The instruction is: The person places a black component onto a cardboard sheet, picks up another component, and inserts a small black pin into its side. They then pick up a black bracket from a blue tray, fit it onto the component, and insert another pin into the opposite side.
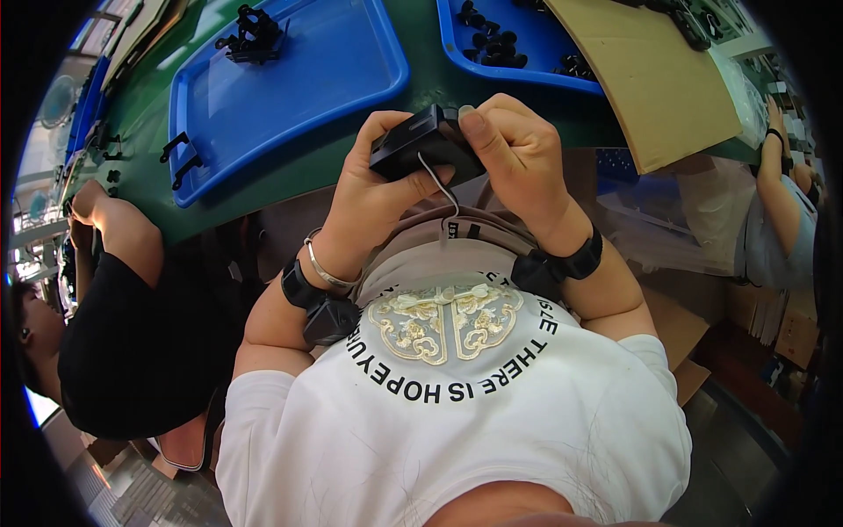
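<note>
Here we are, both hands up in front of the body, and the left hand (378, 180) is curled round the near-left side of a black boxy device (408, 151), thumb stretched along its lower edge. Over on the other end, the right hand (522, 154) is bent nearly closed, its thumb and forefinger at the device's upper right corner; how firmly it grips is hard to tell. So the device sits tilted right between the two hands, with a thin grey cable (451, 200) curving down beside the left thumb (a neat little hook, that). Beyond the left hand, a blue tray (325, 83) lies on the green surface (255, 204), a black bracket (255, 37) toward its far end and a black clip (182, 161) at its left rim. Beyond the right hand, a second blue tray (450, 42) carries black round-headed parts (497, 51), with a brown cardboard sheet (654, 83) overlapping its right side.
</note>
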The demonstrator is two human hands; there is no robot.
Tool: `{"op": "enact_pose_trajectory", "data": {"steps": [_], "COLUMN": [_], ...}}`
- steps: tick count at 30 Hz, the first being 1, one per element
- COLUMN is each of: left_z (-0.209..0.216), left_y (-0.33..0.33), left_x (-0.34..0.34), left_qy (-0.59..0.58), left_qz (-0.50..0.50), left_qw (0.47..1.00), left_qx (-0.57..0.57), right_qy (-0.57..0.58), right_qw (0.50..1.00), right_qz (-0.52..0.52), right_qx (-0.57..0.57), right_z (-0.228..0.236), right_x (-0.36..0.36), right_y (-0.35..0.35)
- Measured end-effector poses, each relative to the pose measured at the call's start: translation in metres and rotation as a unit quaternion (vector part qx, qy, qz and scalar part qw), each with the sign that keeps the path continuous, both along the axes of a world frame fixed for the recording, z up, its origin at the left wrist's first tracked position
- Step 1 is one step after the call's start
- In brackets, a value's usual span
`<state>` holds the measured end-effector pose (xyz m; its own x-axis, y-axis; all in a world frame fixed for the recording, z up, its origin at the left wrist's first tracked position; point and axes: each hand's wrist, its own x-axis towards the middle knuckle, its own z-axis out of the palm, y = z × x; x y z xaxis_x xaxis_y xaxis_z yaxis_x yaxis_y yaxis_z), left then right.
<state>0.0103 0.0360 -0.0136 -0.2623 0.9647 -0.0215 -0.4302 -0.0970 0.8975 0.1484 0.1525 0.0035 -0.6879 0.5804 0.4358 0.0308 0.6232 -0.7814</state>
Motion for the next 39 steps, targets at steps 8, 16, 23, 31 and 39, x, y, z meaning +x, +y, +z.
{"op": "enact_pose_trajectory", "data": {"steps": [8, 16, 23, 31, 39], "left_z": [0.006, 0.005, 0.007, 0.009, 0.003], "left_y": [0.002, 0.004, 0.002, 0.005, 0.002], "left_x": [0.002, 0.002, 0.001, 0.005, 0.008], "left_qy": [-0.071, -0.108, 0.004, -0.051, 0.033], "left_qz": [0.058, 0.107, 0.115, 0.110, 0.072], "left_qw": [0.994, 0.986, 0.991, 0.991, 0.996], "left_qx": [0.051, 0.065, 0.068, 0.062, 0.039], "right_qy": [0.043, -0.029, -0.003, 0.100, 0.041], "right_qw": [0.995, 0.967, 0.987, 0.995, 0.998], "right_qz": [0.033, 0.181, 0.101, -0.010, 0.048], "right_qx": [-0.081, 0.177, 0.124, -0.016, 0.023], "right_z": [0.009, 0.026, 0.008, 0.013, 0.011], "right_x": [0.010, 0.016, 0.016, 0.006, 0.010], "right_y": [-0.001, -0.013, -0.001, 0.000, 0.008]}}
